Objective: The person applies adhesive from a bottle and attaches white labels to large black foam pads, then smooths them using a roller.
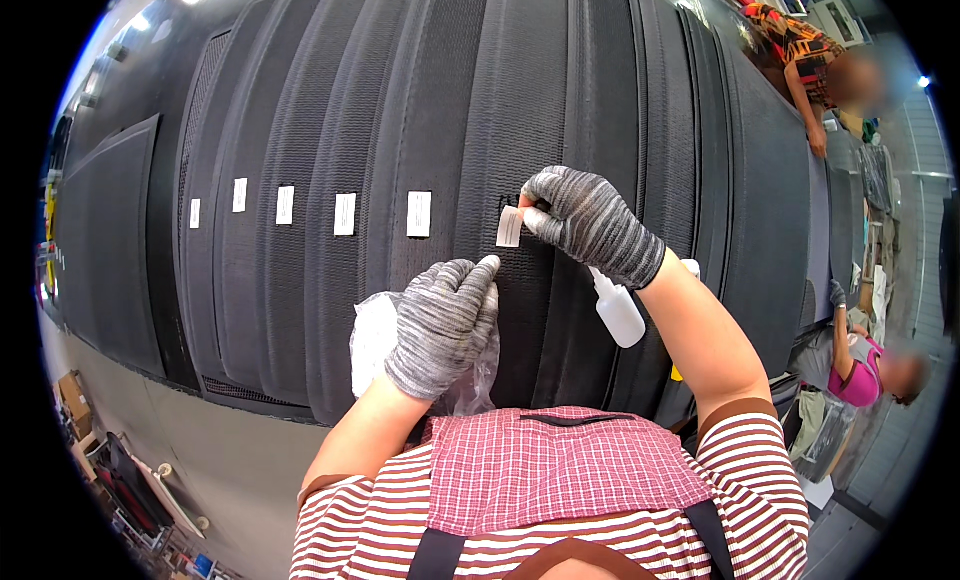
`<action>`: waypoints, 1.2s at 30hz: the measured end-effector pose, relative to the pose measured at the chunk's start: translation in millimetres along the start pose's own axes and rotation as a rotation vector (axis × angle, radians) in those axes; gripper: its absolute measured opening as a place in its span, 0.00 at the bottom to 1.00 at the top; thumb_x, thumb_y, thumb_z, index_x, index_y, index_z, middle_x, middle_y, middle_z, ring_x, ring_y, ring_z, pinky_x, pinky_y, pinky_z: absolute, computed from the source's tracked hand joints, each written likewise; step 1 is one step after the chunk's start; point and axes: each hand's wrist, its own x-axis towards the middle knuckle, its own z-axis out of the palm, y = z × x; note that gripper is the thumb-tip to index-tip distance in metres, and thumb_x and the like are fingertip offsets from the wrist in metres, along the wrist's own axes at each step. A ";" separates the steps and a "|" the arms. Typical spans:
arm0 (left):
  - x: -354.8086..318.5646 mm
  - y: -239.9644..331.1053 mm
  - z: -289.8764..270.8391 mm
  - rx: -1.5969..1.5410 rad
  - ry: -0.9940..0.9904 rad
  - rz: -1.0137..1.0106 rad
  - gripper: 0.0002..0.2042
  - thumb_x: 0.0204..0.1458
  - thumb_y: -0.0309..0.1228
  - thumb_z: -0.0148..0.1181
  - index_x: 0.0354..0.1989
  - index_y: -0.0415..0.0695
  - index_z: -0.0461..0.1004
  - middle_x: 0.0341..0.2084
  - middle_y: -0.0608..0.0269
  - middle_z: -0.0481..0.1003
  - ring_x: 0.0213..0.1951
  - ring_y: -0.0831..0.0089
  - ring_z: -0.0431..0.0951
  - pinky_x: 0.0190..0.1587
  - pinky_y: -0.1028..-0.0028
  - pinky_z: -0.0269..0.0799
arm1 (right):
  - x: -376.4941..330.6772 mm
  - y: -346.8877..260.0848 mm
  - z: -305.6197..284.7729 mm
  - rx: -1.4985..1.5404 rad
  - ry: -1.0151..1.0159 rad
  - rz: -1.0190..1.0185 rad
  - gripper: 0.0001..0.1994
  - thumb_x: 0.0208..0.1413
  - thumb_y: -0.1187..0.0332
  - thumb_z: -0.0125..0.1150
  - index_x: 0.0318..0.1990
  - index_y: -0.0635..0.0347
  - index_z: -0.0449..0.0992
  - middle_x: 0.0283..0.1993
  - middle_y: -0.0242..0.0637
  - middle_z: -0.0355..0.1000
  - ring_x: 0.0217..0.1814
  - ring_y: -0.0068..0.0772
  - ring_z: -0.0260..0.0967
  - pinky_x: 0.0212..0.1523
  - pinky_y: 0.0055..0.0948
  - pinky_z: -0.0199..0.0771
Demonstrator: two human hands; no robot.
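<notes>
My right hand [590, 223], in a grey knit glove, pinches a small white label [510, 227] against a strip of black mesh fabric [520, 110]. A white squeeze bottle [618, 312] lies under my right wrist. My left hand [443, 325], also gloved, rests palm down on the black fabric just below the label, its fingertips pointing toward it, over a clear plastic bag [372, 338]. Several overlapping black fabric pieces to the left each carry a white label [419, 214] in a row.
The black fabric pieces cover a long table [240, 450] whose pale edge runs at lower left. Two other people [810, 55] [870, 365] work along the table's right side. Boxes and shelving [75, 405] stand on the floor at lower left.
</notes>
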 end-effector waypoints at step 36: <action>-22.1 17.3 -25.6 -0.085 0.235 -0.082 0.12 0.49 0.21 0.63 0.43 0.39 0.76 0.34 0.52 0.77 0.33 0.57 0.80 0.38 0.65 0.77 | -255.0 40.1 15.8 -0.240 0.488 0.655 0.19 0.53 0.58 0.67 0.45 0.61 0.74 0.37 0.43 0.74 0.37 0.44 0.75 0.41 0.36 0.76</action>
